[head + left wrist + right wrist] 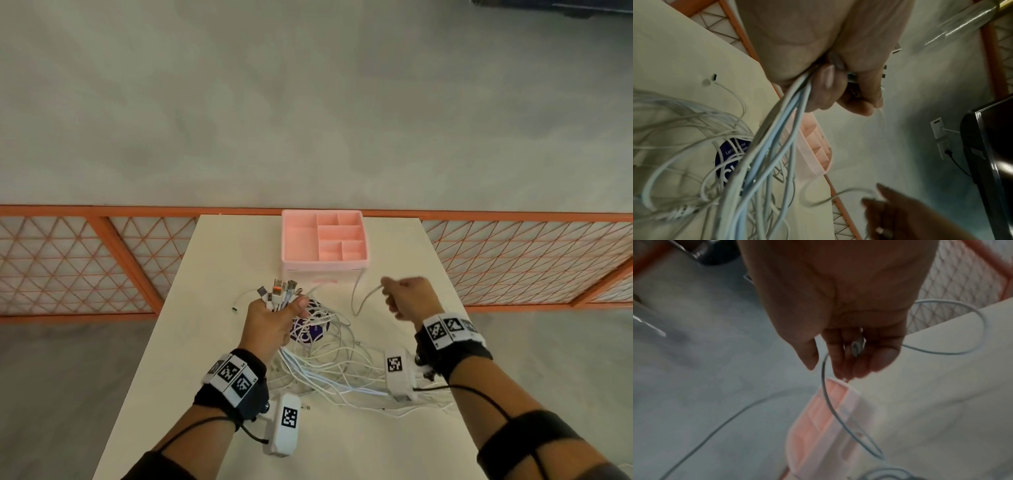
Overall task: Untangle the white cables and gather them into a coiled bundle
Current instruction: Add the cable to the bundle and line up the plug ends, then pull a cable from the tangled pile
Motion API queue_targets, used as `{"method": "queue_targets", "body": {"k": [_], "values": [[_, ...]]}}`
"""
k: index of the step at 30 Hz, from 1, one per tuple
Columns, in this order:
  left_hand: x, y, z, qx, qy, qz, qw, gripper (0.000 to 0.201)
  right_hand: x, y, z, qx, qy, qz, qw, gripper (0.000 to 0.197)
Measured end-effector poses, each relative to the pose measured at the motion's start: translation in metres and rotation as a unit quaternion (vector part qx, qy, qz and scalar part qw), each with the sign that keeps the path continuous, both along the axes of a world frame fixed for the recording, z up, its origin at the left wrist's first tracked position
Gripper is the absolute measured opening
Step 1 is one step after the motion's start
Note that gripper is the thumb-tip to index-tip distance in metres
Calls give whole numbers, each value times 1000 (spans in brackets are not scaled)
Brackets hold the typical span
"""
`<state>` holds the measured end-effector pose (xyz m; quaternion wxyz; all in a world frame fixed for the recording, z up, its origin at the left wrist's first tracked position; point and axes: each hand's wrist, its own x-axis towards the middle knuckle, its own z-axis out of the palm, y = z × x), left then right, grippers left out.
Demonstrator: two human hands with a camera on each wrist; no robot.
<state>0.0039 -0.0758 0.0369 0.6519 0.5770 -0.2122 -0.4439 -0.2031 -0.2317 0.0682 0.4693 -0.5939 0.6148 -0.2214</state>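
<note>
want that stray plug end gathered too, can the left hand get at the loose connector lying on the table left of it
Probably not as things stand: the left hand is full, its grip wrapped round a bunch of cable ends. The loose connector lies bare on the table, nothing over it, so a freed finger might reach it.

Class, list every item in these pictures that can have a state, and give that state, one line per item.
Left hand: grips a bunch of cable ends, plugs up.
Right hand: pinches one cable end, raised.
Held cable: slack, looping down to the table.
White cables: tangled on the table.
Pink organizer: compartments empty.
</note>
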Motion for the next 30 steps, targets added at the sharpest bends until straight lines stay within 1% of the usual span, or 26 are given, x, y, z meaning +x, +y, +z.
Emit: {"method": "queue_targets", "body": {"k": [1, 2, 4, 5, 7, 8, 9, 11, 12, 13, 14, 16, 18, 20, 22, 25, 28, 30], "values": [[-1, -1, -2, 3, 0, 0, 1000, 18, -3, 2, -8, 20, 40, 12, 999, 38], [-2, -2, -4, 13, -4, 2, 1000, 22, -5, 5, -13, 18, 81, 24, 996, 39], [-2, -4, -7, 29, -26, 2, 999, 22, -4, 11, -15, -51, 145, 39, 987, 35], [-3, -4, -8, 37, -46, -5, 998, 22, 0, 15, -13, -105, 156, 46, 981, 30], [-6, -6, -10, 65, -95, -24, 993, 31, 10, 27, -4, -193, 132, 89, 968, 21], [-7, -6, -10, 79, -114, -32, 990, 36, 17, 33, 1, -213, 105, 129, 963, 17], [-9, -7, -10, 87, -121, -39, 988, 39, 24, 38, 4, -218, 80, 185, 955, 13], [-11, -8, -9, 91, -119, -46, 988, 39, 37, 49, 6, -213, 67, 307, 925, 19], [-11, -8, -8, 86, -111, -48, 989, 38, 43, 52, 5, -209, 75, 345, 912, 19], [-10, -8, -7, 79, -95, -48, 991, 37, 47, 54, 4, -207, 78, 359, 907, 15], [-10, -6, -5, 71, -72, -45, 994, 37, 50, 55, 4, -205, 74, 356, 909, 12], [-9, -3, 0, 46, -22, -35, 998, 34, 54, 57, 3, -200, 44, 333, 921, 14], [-8, 0, 5, 16, 15, -23, 999, 34, 59, 61, 4, -196, -6, 306, 932, 12], [-11, 1, 6, -3, 35, -5, 999, 38, 63, 65, 5, -198, -67, 269, 940, 11], [-15, 1, 6, -25, 42, 13, 999, 43, 68, 69, 6, -201, -105, 235, 945, 12], [-21, 2, 7, -55, 15, 1, 998, 37, 76, 79, 3, -180, -106, 242, 947, 16], [-23, -1, 5, -41, -2, 0, 999, 47, 81, 88, -3, -164, -107, 241, 951, 20], [-23, -1, 4, -29, 2, 24, 999, 38, 80, 91, -5, -162, -113, 239, 951, 18]]}}
